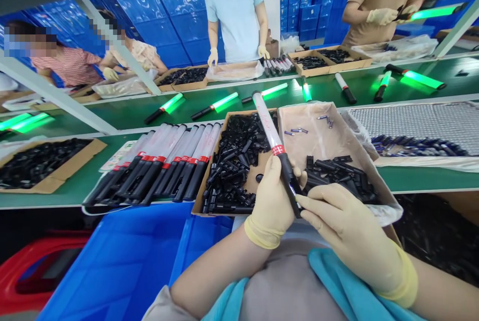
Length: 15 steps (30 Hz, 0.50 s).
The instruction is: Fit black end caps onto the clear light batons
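My gloved left hand (272,202) is wrapped round the black handle of a light baton (266,122), which has an unlit, whitish tube and a red band. The baton tilts, its tube pointing up and away from me. At the handle's lower end, the fingertips of my gloved right hand (346,223) press together by an open slot with something shiny in it. Beneath the baton lies a cardboard tray of black plastic parts (239,149). Beside it, a second tray (322,134) holds more black pieces and a few small batteries (297,131).
Several unlit batons (160,163) lie in a row at left. Glowing green batons (224,102) rest on the green belt (322,92). Many batteries (419,146) sit at right. A blue bin (123,261) stands below. Gloved co-workers (235,16) are across the belt.
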### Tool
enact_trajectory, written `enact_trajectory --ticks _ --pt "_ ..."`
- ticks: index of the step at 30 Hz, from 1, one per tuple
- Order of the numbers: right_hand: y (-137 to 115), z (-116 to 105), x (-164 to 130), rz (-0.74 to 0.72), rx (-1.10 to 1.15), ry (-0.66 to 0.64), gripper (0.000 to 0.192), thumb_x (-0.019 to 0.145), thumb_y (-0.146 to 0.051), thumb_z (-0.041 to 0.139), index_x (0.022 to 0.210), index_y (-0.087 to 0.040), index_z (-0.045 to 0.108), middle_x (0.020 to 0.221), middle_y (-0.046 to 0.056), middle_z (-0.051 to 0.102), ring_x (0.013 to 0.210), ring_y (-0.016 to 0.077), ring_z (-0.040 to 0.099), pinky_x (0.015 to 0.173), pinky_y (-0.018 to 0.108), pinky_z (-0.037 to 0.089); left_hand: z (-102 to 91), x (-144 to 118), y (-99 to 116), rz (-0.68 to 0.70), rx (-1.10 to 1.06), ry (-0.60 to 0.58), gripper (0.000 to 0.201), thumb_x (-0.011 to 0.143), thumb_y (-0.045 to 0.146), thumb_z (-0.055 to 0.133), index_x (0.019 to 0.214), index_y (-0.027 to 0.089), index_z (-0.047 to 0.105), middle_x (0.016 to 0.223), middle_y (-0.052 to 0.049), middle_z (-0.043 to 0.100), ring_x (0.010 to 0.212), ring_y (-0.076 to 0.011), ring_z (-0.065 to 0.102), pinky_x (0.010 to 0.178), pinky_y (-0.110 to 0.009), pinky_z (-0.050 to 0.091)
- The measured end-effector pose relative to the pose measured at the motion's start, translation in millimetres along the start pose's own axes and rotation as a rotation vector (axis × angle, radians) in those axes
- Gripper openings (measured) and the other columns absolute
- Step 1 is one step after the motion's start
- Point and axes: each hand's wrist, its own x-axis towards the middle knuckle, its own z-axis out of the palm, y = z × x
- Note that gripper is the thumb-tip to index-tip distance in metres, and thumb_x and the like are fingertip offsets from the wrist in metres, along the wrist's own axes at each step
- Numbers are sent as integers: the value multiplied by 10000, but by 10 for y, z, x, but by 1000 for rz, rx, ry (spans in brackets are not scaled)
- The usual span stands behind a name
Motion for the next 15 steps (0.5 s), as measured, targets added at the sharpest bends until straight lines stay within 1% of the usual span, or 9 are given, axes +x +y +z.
enact_trajectory --ticks 4,6,7,9,11,12,13,14,15 --pt "-51 -5 17 12 63 -125 301 1008 -265 481 1151 -168 728 960 102 649 842 195 634 732 348 593 15 36 25 -11 -3 52 226 1017 356 533 891 192 625 824 0 568 668 -105 563 791 -286 572" --pt "47 -30 9 16 104 -137 308 1001 -263 488 1194 -180 714 1005 101 648 891 191 642 778 342 593 19 47 32 -30 13 59 244 1018 364 535 883 186 633 794 0 565 663 -104 565 777 -271 575" --pt "165 -69 3 34 104 -101 314 1001 -263 492 1221 -192 704 1036 99 653 929 190 649 818 342 589 17 52 36 -45 21 56 241 1013 368 549 887 184 641 787 -1 568 672 -104 573 775 -265 577" --pt "565 -216 -13 137 20 25 306 995 -288 509 1217 -215 707 1089 99 669 1014 206 655 910 365 563 3 61 49 -74 27 45 211 996 364 586 935 182 671 810 -10 594 700 -107 596 790 -263 584" --pt "1142 -437 -33 364 -178 89 277 976 -342 535 1122 -230 742 1121 100 692 1075 246 647 957 408 527 -17 70 64 -86 14 45 193 983 340 611 996 169 700 848 -28 625 725 -112 620 814 -270 593" --pt "1458 -555 -45 537 -303 -2 278 968 -351 529 1074 -233 758 1157 103 697 1101 261 638 951 413 513 -27 75 71 -90 1 54 194 977 325 619 1020 159 711 860 -37 637 732 -115 629 826 -276 596" --pt "1766 -661 -59 708 -402 -173 275 964 -357 521 1014 -243 766 1160 97 707 1080 260 642 902 404 513 -35 80 75 -97 -12 65 198 971 314 627 1030 148 719 862 -44 645 734 -118 635 832 -280 599" --pt "2047 -746 -74 777 -419 -275 237 925 -350 579 878 -226 775 1043 115 735 932 263 663 792 403 516 -41 85 77 -110 -23 74 199 965 304 636 1035 141 724 859 -48 650 735 -121 641 833 -281 600" --pt "2288 -802 -90 830 -436 -353 198 885 -312 623 780 -215 760 915 113 740 787 240 650 721 393 504 -43 89 76 -124 -29 77 201 958 297 644 1045 137 727 860 -51 654 737 -122 645 834 -282 601"
